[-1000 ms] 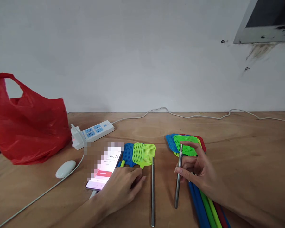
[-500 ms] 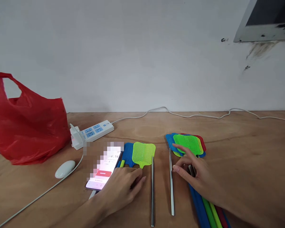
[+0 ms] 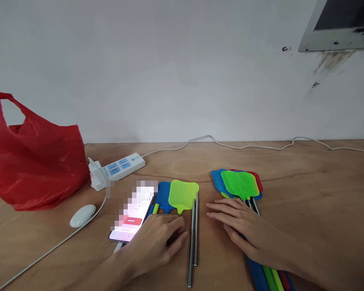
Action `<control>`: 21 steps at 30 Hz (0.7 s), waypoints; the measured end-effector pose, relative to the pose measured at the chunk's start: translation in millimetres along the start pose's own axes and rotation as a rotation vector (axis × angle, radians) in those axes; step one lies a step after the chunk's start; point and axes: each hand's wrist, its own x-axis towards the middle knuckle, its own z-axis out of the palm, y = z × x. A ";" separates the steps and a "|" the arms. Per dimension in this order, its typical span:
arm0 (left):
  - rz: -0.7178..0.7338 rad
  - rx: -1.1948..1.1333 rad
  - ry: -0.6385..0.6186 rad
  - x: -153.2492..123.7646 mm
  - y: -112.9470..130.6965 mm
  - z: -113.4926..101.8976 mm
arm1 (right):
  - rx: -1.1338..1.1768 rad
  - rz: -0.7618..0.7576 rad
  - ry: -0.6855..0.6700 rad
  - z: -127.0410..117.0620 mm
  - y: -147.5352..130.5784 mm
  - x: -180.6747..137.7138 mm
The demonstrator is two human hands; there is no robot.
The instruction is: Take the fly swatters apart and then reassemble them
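My left hand (image 3: 157, 240) lies palm down on the wooden table (image 3: 315, 194), fingers loosely spread, over the handles of a yellow-green fly swatter head (image 3: 183, 195) and a blue one (image 3: 164, 196). Two metal rods (image 3: 193, 236) lie side by side just right of that hand. My right hand (image 3: 248, 230) rests flat and open on the table, fingers stretched toward the rods, holding nothing. It covers the handles of a stack of coloured fly swatters (image 3: 238, 184).
A lit phone (image 3: 133, 220) lies by my left hand. Further left are a white power strip (image 3: 118, 165), a white oval object (image 3: 83, 215) on a cable, and a red plastic bag (image 3: 33, 161). A white cable (image 3: 245, 146) runs along the wall.
My right hand held a metal rod upright, laid it on the table, then the rod ended up beside the first rod. The hand now lies flat and empty.
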 end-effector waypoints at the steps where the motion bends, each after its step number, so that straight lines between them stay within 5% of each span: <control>1: 0.023 -0.015 0.008 -0.1 0.4 -0.8 | -0.007 -0.002 -0.014 -0.1 0.5 0.1; 6: 0.168 -0.044 0.054 -1.0 2.5 -5.3 | -0.035 -0.019 -0.033 -0.4 5.9 1.3; 14: 0.199 -0.035 0.139 -1.2 -1.5 -1.7 | -0.087 0.019 -0.093 -4.9 11.7 19.8; 21: 0.111 -0.004 0.024 -0.1 1.4 -3.7 | -0.055 0.004 -0.196 -8.2 7.2 33.9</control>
